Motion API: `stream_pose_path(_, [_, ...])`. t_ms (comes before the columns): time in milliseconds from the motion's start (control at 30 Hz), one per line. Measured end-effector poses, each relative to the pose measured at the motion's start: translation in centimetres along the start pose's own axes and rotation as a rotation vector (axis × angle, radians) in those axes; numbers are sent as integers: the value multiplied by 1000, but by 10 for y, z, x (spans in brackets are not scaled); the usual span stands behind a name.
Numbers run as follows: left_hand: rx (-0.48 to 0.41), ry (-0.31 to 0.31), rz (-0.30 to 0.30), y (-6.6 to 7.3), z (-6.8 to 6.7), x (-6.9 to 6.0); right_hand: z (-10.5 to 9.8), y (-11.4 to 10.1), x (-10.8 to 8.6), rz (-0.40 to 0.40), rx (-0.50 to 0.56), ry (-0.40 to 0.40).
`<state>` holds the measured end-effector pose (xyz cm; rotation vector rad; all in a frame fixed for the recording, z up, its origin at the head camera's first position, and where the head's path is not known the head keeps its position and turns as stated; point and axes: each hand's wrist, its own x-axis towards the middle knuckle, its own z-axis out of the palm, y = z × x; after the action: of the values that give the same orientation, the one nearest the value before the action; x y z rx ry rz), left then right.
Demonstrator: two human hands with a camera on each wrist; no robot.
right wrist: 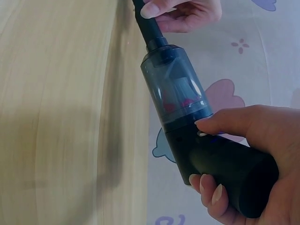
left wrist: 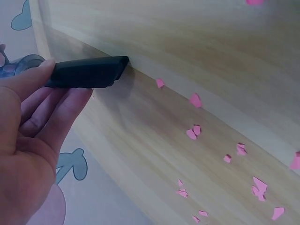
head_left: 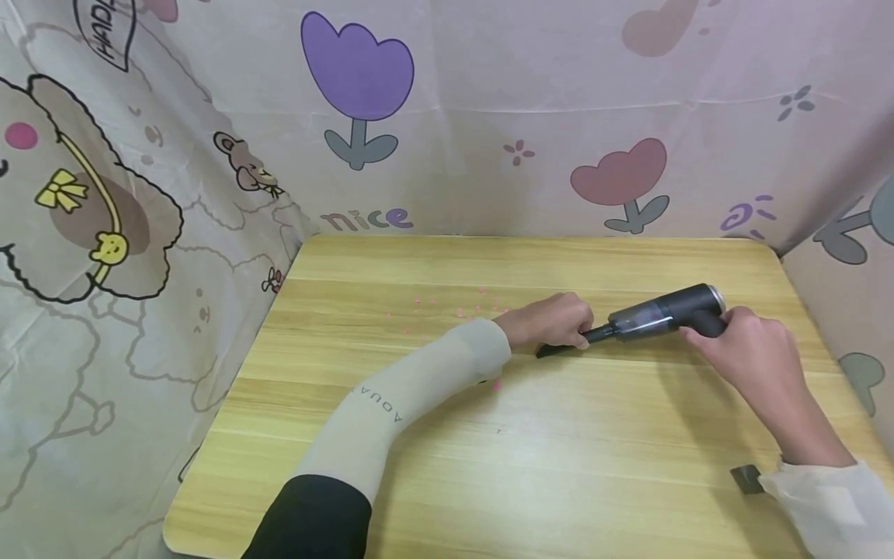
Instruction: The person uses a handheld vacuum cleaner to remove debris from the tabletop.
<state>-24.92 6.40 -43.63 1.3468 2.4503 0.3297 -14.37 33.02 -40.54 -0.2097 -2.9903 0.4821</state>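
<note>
A black handheld vacuum cleaner is held above the wooden table, its flat nozzle toward the left. My right hand grips its handle, and in the right wrist view the thumb lies by a small button. With thumb and fingers, my left hand pinches the nozzle. Pink bits show inside the clear dust cup. Several pink paper scraps lie scattered on the table beyond the nozzle tip; my left forearm hides part of that area in the head view.
The wood-grain table meets a printed cloth at the back and sides. A small dark square sits by the right sleeve. One pink scrap lies close to the left forearm.
</note>
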Motion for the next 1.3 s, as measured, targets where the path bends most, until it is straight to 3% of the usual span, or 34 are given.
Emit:
stream_pose_path(333, [2,-17,-23,-5,3,-4,1,-5,3,1,-10,-40])
stream_pose_path(600, [3,5,-30,-11,4,-9,6,-12,6,10,-1,-49])
stream_pose_path(867, [-26,-14,-43,-12,2,-15,9,-16,7,10,13,-42])
stream_pose_path(1300, [-19,-8,-16,-17,-1,-22,11,-21,7,3,26,-42])
